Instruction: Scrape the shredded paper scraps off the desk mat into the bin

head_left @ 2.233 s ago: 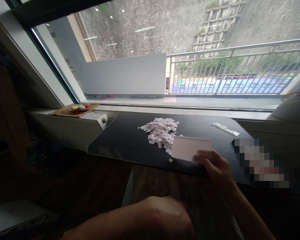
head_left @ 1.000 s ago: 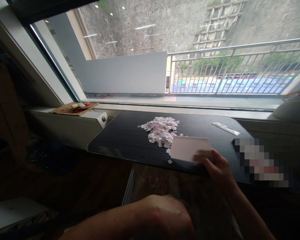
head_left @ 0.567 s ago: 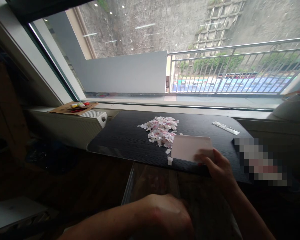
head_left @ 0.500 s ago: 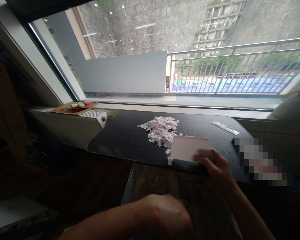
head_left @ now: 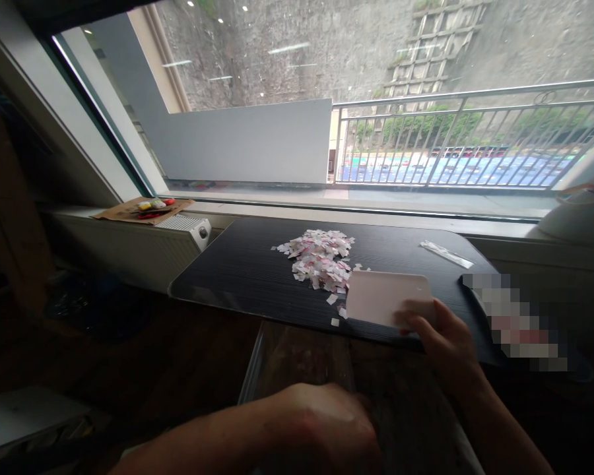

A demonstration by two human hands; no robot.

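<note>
A heap of small white and pink paper scraps (head_left: 319, 258) lies in the middle of a black table top (head_left: 242, 270). My right hand (head_left: 443, 340) grips a white flat plastic scraper (head_left: 383, 297) by its lower right corner, its edge touching the near side of the heap. A few loose scraps (head_left: 334, 310) lie by the table's front edge. My left hand (head_left: 321, 425) is closed below the table edge, beside a clear container (head_left: 297, 363) held under the edge; its fingers are hidden.
A white paper strip (head_left: 446, 254) lies at the table's back right. A radiator (head_left: 183, 227) with cardboard and small coloured items (head_left: 146, 209) stands left, below the window. A white rounded object (head_left: 579, 214) sits at far right.
The scraper and my right hand have shifted slightly right and toward the front edge, dragging a few scraps loose from the heap. My left hand has stayed put.
</note>
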